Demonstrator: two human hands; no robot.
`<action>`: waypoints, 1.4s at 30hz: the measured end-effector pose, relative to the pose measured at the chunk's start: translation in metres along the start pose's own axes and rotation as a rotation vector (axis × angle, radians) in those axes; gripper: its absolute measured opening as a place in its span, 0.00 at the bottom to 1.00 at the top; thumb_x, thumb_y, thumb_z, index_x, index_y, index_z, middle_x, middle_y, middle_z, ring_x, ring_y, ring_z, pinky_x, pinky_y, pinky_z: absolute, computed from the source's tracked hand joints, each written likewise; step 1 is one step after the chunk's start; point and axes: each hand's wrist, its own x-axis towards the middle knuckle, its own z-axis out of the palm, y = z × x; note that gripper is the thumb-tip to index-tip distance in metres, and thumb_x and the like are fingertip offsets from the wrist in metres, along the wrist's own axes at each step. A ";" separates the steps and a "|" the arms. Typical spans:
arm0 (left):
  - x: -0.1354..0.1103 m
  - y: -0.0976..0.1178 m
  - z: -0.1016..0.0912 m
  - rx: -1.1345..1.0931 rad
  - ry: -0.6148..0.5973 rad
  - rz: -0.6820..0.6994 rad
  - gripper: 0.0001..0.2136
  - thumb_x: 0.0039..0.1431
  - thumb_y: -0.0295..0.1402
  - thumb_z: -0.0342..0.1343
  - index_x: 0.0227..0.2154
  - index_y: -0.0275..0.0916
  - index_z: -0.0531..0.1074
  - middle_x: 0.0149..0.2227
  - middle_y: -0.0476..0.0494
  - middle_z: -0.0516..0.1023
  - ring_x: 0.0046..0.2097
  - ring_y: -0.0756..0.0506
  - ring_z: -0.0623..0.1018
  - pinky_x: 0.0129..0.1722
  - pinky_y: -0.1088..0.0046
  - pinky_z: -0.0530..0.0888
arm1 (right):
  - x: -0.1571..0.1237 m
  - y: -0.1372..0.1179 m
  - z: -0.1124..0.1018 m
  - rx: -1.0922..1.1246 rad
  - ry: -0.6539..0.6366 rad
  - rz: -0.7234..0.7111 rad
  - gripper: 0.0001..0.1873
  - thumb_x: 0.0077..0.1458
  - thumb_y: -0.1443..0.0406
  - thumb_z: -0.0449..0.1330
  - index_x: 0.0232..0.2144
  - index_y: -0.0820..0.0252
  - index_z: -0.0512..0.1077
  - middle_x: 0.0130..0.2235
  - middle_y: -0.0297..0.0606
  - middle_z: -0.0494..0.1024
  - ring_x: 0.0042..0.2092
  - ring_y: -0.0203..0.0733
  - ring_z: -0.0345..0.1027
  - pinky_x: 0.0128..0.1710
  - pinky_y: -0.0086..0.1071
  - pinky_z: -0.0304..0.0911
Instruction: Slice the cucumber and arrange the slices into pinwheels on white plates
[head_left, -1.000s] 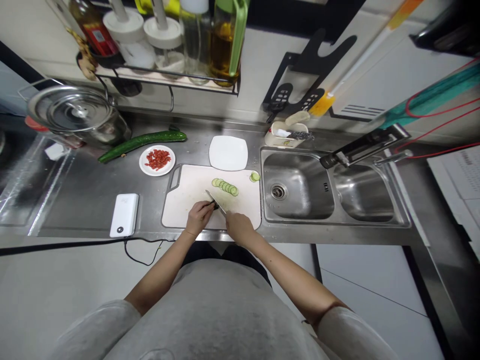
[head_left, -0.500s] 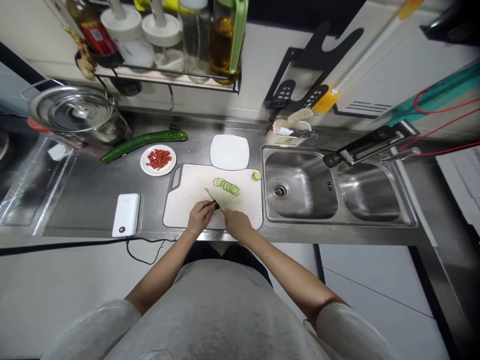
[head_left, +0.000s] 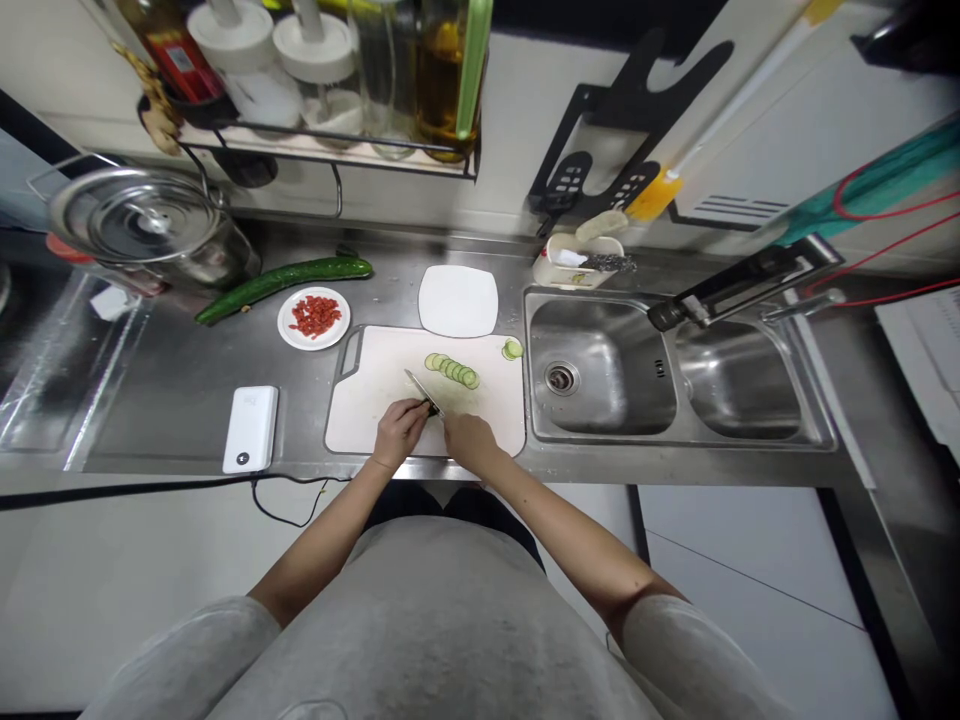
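Observation:
My right hand is closed round the handle of a kitchen knife, whose blade points up and left over the white cutting board. The fingers of my left hand pinch a small dark piece against the blade; its kind is too small to make out. Above the blade, a row of cucumber slices lies overlapping on the board. A few more slices sit at its upper right corner.
Behind the board stand a white square plate, a small plate of red chopped pieces and a whole cucumber. A white power bank lies at left. The double sink is at right; a lidded pot stands back left.
The knife and my right hand have shifted slightly up and left. My left hand keeps its pinch on the dark piece. The whole view has moved a little.

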 end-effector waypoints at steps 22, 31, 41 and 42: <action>0.001 0.002 -0.001 -0.003 -0.008 -0.002 0.09 0.61 0.32 0.52 0.42 0.41 0.75 0.41 0.41 0.76 0.45 0.46 0.76 0.45 0.65 0.76 | 0.015 -0.002 0.003 -0.010 -0.046 -0.002 0.16 0.64 0.67 0.43 0.50 0.65 0.64 0.41 0.49 0.77 0.46 0.46 0.72 0.41 0.34 0.64; 0.001 0.005 -0.003 0.004 -0.019 -0.035 0.10 0.62 0.32 0.51 0.43 0.42 0.73 0.42 0.41 0.76 0.46 0.46 0.75 0.47 0.65 0.75 | 0.012 0.001 0.011 0.032 0.009 0.021 0.18 0.65 0.65 0.40 0.49 0.64 0.64 0.40 0.49 0.77 0.45 0.46 0.71 0.41 0.34 0.63; 0.007 0.009 -0.005 0.083 -0.058 -0.189 0.16 0.57 0.37 0.57 0.47 0.40 0.69 0.42 0.41 0.77 0.45 0.43 0.75 0.46 0.64 0.72 | -0.027 0.051 0.009 -0.045 0.162 0.127 0.21 0.67 0.59 0.39 0.54 0.55 0.63 0.40 0.43 0.76 0.42 0.44 0.69 0.40 0.34 0.56; 0.009 0.005 -0.007 0.101 -0.021 -0.221 0.16 0.57 0.38 0.57 0.47 0.40 0.69 0.43 0.41 0.77 0.45 0.43 0.75 0.45 0.64 0.72 | -0.031 0.057 0.012 -0.052 0.197 0.120 0.20 0.67 0.59 0.40 0.55 0.54 0.63 0.40 0.44 0.75 0.43 0.44 0.68 0.41 0.34 0.55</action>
